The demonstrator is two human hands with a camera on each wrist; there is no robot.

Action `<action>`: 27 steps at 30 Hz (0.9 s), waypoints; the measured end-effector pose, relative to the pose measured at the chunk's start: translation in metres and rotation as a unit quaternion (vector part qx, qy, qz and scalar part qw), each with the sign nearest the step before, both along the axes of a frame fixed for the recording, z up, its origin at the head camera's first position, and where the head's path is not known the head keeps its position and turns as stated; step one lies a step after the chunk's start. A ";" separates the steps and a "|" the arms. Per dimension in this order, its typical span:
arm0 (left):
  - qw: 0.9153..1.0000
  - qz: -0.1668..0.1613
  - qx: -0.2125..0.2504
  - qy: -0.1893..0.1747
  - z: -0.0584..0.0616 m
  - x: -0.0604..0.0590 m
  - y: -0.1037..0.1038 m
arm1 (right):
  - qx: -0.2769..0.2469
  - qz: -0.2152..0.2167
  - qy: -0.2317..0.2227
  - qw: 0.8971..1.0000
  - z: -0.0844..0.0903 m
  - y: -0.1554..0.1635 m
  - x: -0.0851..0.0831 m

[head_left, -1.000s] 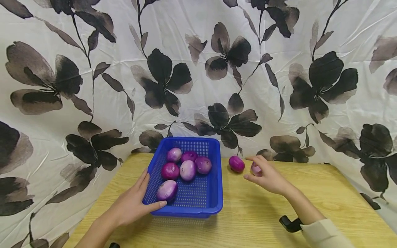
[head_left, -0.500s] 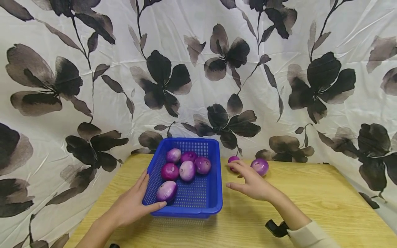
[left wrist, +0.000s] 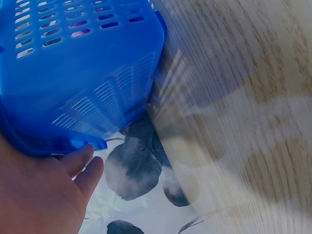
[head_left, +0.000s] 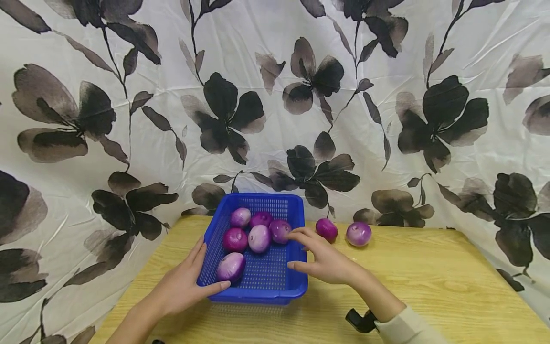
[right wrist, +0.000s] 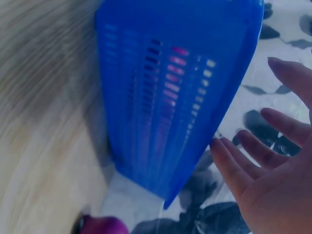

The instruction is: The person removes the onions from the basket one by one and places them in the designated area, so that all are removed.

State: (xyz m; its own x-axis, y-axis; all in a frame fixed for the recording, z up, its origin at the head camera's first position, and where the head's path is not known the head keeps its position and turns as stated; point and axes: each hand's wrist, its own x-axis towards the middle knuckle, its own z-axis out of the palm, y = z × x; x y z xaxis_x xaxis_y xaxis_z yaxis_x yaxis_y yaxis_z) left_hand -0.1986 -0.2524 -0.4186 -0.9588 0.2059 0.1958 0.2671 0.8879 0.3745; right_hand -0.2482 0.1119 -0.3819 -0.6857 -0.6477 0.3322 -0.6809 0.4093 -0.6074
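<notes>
Resting against the near left corner of the blue basket [head_left: 296, 282], the left hand [head_left: 182, 286] lies with straight fingers along the wall and the thumb on the front rim. The right hand [head_left: 322, 260] hovers over the basket's right rim, fingers spread and holding nothing, its fingertips just beside one of the purple onions [head_left: 280, 230] inside. Six onions sit in the basket. Two more onions [head_left: 326, 228] lie on the wooden worktop [head_left: 429, 286] to the right, near the flowered cloth [head_left: 386, 119].
</notes>
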 end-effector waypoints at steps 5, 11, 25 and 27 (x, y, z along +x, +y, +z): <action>1.000 0.000 0.000 -0.011 -0.001 0.001 0.000 | 0.007 0.008 -0.012 1.000 -0.002 -0.016 0.002; 1.000 0.005 0.003 -0.020 -0.001 0.000 -0.001 | 0.020 0.009 0.011 1.000 -0.004 -0.037 0.000; 1.000 0.002 -0.002 -0.011 -0.001 -0.002 -0.002 | 0.026 -0.007 0.015 1.000 -0.014 -0.077 -0.005; 1.000 0.001 -0.002 -0.008 -0.002 -0.002 -0.002 | 0.035 -0.016 0.005 0.999 -0.016 -0.083 -0.006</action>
